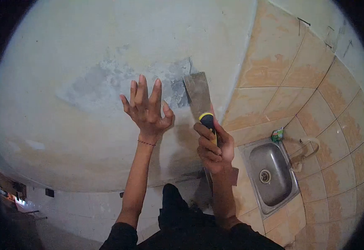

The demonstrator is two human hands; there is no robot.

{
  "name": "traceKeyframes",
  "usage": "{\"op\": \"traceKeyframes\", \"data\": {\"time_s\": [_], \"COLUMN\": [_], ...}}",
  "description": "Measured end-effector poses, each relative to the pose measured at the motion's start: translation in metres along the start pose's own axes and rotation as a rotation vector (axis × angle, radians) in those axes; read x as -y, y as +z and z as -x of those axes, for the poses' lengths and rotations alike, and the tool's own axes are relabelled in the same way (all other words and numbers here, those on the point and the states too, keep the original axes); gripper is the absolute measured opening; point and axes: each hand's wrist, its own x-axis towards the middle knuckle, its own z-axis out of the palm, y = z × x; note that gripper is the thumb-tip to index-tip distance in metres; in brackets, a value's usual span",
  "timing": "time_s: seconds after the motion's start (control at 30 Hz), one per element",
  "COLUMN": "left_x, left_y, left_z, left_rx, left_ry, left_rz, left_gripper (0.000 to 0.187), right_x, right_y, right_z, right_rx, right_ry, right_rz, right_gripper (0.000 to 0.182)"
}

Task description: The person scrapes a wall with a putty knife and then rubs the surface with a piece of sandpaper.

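Observation:
My right hand (215, 146) is wrapped round the black and yellow handle of a putty knife (198, 92). Its wide, dusty blade points up, the upper left corner close to the right edge of a grey patch (180, 92) on the pale wall (148, 33). Paint around that patch is chipped, with a lifted flake at its top. To the left, my left hand (147, 106) is spread open with fingers pointing up, over the lower edge of the bare, whitish-grey area (98, 83). A thin cord circles the left wrist.
A steel sink (269, 171) is set in a tiled counter at the right, with a tap (309, 146) beside it. A small green packet (277, 134) stands at the sink's far corner. Orange-stained tiles (269, 62) cover the adjoining wall.

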Motion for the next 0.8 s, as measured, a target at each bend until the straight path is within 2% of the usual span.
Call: {"op": "traceKeyframes", "data": {"time_s": [0.17,0.27,0.37,0.47,0.53,0.6,0.7,0.8], "left_x": [0.0,0.001,0.0,-0.001,-0.001,-0.001,-0.001,-0.002], "left_y": [-0.001,0.001,0.0,-0.002,-0.002,-0.002,0.0,-0.001], "left_z": [0.0,0.001,0.001,-0.001,-0.002,-0.001,-0.001,-0.002], "left_rx": [0.0,-0.013,-0.01,-0.012,-0.009,-0.012,-0.028,-0.028], "left_ry": [-0.002,0.003,0.005,-0.007,-0.012,-0.008,0.001,0.003], "left_rz": [0.016,0.019,0.034,0.046,0.033,0.034,0.047,0.057], "left_gripper": [0.059,0.059,0.06,0.059,0.058,0.058,0.057,0.056], "right_x": [-0.002,-0.01,0.001,-0.014,-0.004,-0.008,-0.02,-0.016], "right_y": [-0.025,-0.013,-0.011,0.019,-0.001,-0.008,-0.001,0.0], "right_z": [0.031,0.045,0.05,0.044,0.036,0.03,0.021,0.01], "right_rx": [-0.126,-0.313,-0.309,-0.517,-0.454,-0.439,-0.538,-0.415], "right_ry": [-0.093,-0.252,-0.448,-0.589,-0.801,-0.883,-0.841,-0.957], "right_rz": [0.165,0.651,1.274,1.824,2.186,2.347,2.306,2.373], "right_gripper": [0.041,0.052,0.05,0.047,0.042,0.039,0.037,0.04]}}
